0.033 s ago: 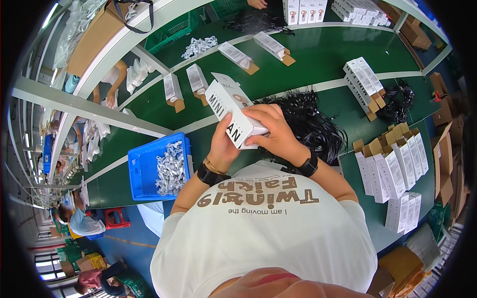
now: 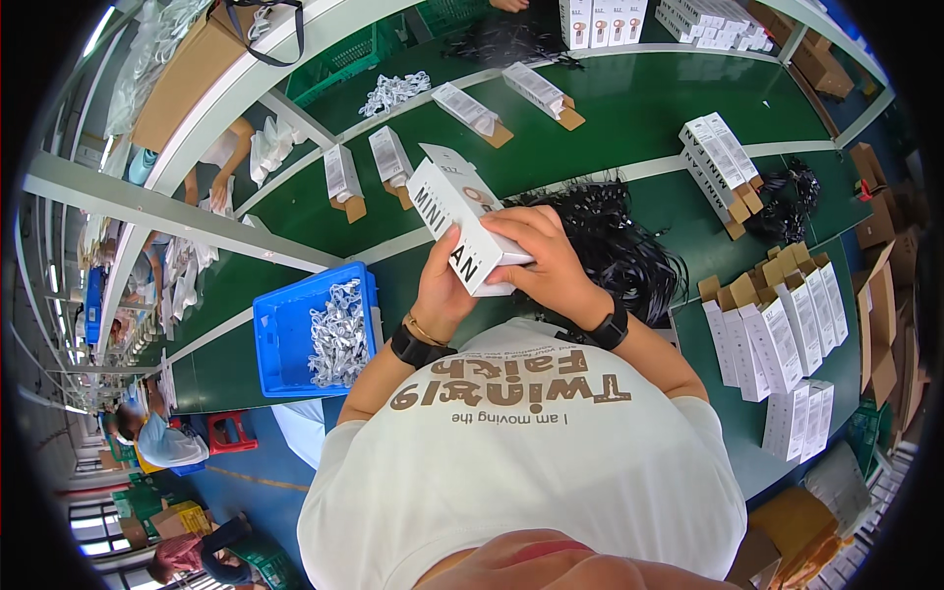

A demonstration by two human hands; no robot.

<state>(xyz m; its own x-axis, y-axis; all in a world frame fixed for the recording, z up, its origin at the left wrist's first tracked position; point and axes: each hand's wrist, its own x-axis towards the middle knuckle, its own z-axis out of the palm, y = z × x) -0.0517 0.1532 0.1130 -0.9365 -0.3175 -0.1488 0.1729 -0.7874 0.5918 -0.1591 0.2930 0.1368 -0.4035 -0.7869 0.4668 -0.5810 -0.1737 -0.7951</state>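
A white fan carton (image 2: 447, 208) is held tilted in front of my chest, its far end flap lifted. My left hand (image 2: 442, 280) grips its left side near the close end. Across the top and right side of that end lie the fingers of my right hand (image 2: 553, 258), closed on the same carton. Whatever is inside the carton is hidden. Just right of my right hand spreads a heap of black straps (image 2: 619, 241). Left of my left wrist stands a blue bin (image 2: 280, 339) with a pile of white cables (image 2: 342, 339) in it.
Several white cartons with open brown flaps lie on the green conveyor (image 2: 639, 108) beyond. To the right stand more open cartons (image 2: 772, 344), two cartons (image 2: 716, 162) and a smaller black strap pile (image 2: 787, 202). A white metal rail (image 2: 177, 216) crosses at left. A co-worker's hands (image 2: 218, 182) show behind it.
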